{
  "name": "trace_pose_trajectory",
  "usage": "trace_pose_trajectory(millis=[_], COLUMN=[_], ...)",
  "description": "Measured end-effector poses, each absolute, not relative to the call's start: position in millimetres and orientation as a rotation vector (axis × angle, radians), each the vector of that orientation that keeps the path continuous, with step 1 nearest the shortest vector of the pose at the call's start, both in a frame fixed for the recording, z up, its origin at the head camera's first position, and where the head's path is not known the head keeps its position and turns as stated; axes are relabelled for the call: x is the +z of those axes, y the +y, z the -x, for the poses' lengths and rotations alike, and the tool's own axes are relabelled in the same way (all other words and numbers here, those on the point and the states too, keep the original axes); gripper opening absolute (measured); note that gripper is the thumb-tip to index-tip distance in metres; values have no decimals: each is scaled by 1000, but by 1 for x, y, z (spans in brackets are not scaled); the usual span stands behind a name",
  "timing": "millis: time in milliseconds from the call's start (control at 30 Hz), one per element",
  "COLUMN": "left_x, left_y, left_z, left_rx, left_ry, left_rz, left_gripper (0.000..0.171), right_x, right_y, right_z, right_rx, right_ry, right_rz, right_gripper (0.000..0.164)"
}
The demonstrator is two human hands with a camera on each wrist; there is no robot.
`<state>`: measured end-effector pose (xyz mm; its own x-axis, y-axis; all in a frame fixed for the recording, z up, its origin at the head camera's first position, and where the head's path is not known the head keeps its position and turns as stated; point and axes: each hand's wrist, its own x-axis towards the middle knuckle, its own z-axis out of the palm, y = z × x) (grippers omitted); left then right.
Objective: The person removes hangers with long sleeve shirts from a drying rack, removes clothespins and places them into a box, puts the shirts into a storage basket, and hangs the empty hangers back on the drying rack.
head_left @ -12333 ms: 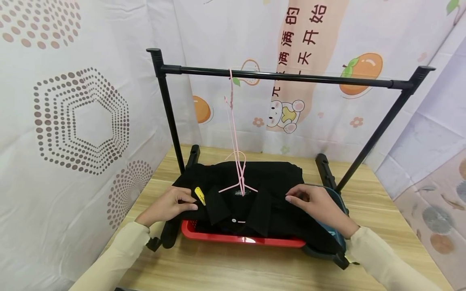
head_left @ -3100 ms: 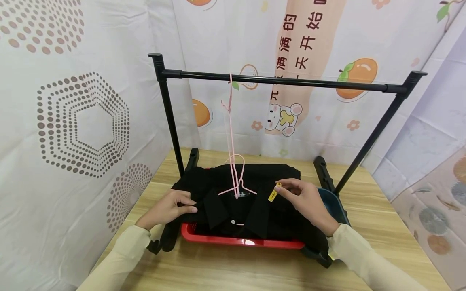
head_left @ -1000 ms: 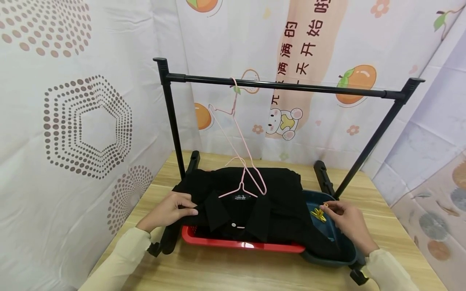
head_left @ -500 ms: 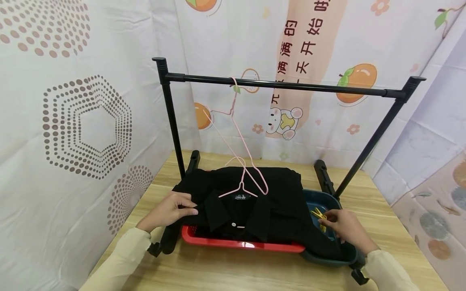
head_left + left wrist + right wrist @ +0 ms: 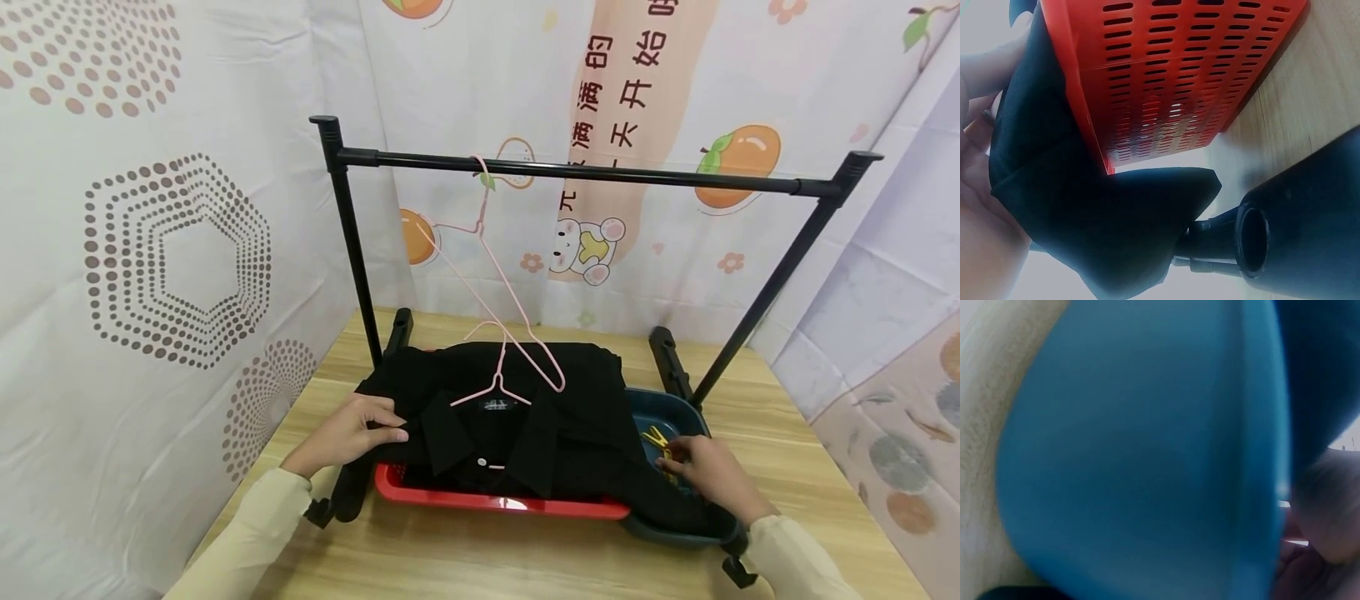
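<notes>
A black collared shirt (image 5: 585, 400) lies spread over a red slotted basket (image 5: 502, 502). My left hand (image 5: 348, 433) pinches the cloth at the shirt's left side. In the left wrist view, black cloth (image 5: 1085, 206) hangs from the hand beside the basket wall (image 5: 1172, 75). My right hand (image 5: 712, 475) reaches into the dark blue basin (image 5: 637, 400), curled fingers right at yellow clothespins (image 5: 656, 436). I cannot tell whether the fingers hold one. A small pink hanger (image 5: 498, 383) stands in the shirt's neck, its lower part hidden by the cloth.
A black rack spans the workspace, its bar (image 5: 637, 173) above the shirt. Another pink hanger (image 5: 517, 300) hangs from the bar, overlapping the small hanger in the head view. Black rack feet (image 5: 670, 362) stand on the wooden table (image 5: 450, 558). Part of the shirt drapes over the basin.
The right hand has gone from holding a yellow clothespin over the shirt to down inside the basin. The hanging pink hanger has turned on the bar. The left hand keeps its pinch.
</notes>
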<state>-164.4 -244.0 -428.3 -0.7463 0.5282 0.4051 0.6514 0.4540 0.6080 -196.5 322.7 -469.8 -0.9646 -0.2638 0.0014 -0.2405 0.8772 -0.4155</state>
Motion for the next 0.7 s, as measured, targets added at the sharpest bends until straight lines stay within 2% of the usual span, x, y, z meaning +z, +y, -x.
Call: trace_pose_trajectory(millis=[300, 467, 700], left_x=[-430, -431, -431], left_y=[-246, -246, -246], left_z=[169, 168, 168], left_rx=[-1159, -1155, -1154], left_ry=[-2529, -2550, -2499], left_rz=[1057, 1064, 1078], left_gripper=[13, 13, 13], right_x=[-464, -455, -443], right_y=[321, 312, 289], right_z=[199, 191, 180], right_rx=[-582, -698, -907], right_ry=[3092, 3176, 3132], right_rz=[558, 579, 1008], right_gripper=[18, 10, 13])
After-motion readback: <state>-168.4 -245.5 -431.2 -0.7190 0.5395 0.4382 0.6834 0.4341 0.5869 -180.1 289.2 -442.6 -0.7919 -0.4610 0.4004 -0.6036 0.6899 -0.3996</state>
